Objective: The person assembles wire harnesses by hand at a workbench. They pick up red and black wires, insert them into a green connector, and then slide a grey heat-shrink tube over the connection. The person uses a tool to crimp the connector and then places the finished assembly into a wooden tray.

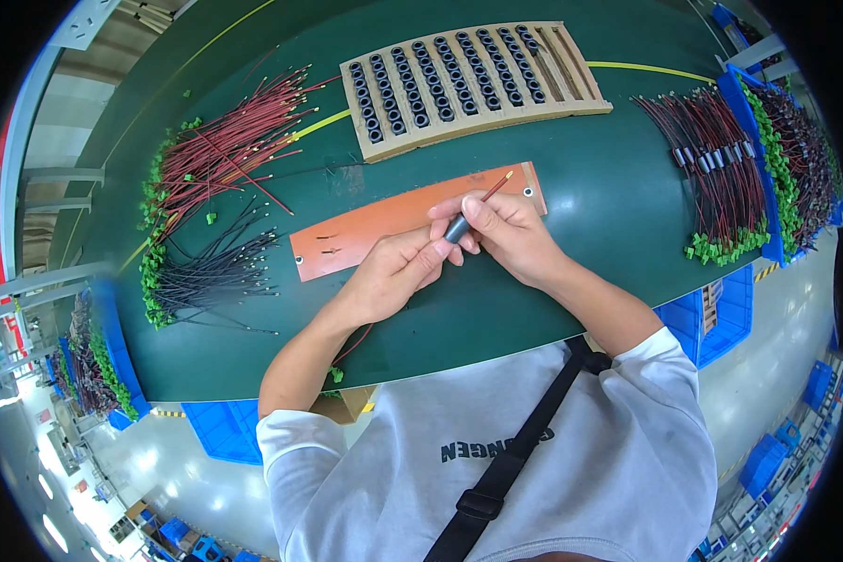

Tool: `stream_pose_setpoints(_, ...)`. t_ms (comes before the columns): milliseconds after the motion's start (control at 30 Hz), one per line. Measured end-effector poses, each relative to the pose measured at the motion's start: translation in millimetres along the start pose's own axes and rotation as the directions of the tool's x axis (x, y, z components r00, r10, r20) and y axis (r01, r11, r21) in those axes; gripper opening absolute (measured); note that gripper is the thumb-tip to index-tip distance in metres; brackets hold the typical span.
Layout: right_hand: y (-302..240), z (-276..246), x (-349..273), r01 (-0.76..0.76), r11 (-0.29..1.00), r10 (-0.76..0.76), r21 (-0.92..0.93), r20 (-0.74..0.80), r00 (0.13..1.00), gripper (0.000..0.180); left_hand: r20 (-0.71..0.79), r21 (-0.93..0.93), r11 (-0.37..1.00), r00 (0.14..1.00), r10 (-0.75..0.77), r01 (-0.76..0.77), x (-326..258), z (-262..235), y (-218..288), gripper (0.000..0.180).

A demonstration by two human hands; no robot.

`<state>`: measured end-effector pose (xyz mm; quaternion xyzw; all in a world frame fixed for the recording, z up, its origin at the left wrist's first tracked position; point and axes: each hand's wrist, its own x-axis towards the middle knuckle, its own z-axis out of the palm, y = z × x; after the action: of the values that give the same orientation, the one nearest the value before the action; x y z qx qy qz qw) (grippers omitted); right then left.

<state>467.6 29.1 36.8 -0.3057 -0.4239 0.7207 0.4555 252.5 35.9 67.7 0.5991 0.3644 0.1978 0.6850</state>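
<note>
Over an orange-brown board, my two hands meet around a dark grey cylindrical core, held tilted. A red wire with a bare metal tip sticks out past its upper end. The thumb and fingers of my left hand pinch the core's lower end. My right hand is closed at the upper end, thumb against the wire and core; its exact grip is partly hidden. Below my left wrist a red wire runs down to a green connector at the table's near edge.
A tan tray holds rows of dark cores at the back. Red wires and black wires with green connectors lie on the left. Bundled wires with cores lie on the right, beside a blue bin.
</note>
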Motion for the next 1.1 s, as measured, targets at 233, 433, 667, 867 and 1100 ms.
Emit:
stream_pose_setpoints(233, -29, -47, 7, 0.283, 0.941, -0.219, 0.186, -0.306, 0.927, 0.038, -0.046, 0.168, 0.983, 0.997, -0.066, 0.073, -18, -21, 2, 0.030)
stream_pose_setpoints(433, -19, -27, 11, 0.229, 0.973, -0.221, 0.028, -0.177, 0.959, 0.032, -0.084, 0.199, 0.980, 0.996, -0.004, 0.021, -34, -35, -7, 0.026)
stream_pose_setpoints(667, 10, 36, 14, 0.030, 0.997, -0.023, -0.067, 0.111, 0.994, 0.036, -0.098, 0.512, 0.856, 0.984, 0.148, -0.078, -48, -47, 16, 0.021)
stream_pose_setpoints(867, 12, 37, 26, 0.012, 0.998, -0.017, 0.066, 0.067, 0.998, 0.033, -0.325, 0.356, 0.935, 0.937, 0.125, -0.001, -71, -71, 14, 0.015)
stream_pose_setpoints(1100, 22, 55, 50, -0.024, 0.993, 0.026, -0.112, 0.014, 1.000, 0.022, -0.359, -0.021, 0.971, 0.908, 0.215, -0.239, -78, -99, -21, 0.020)
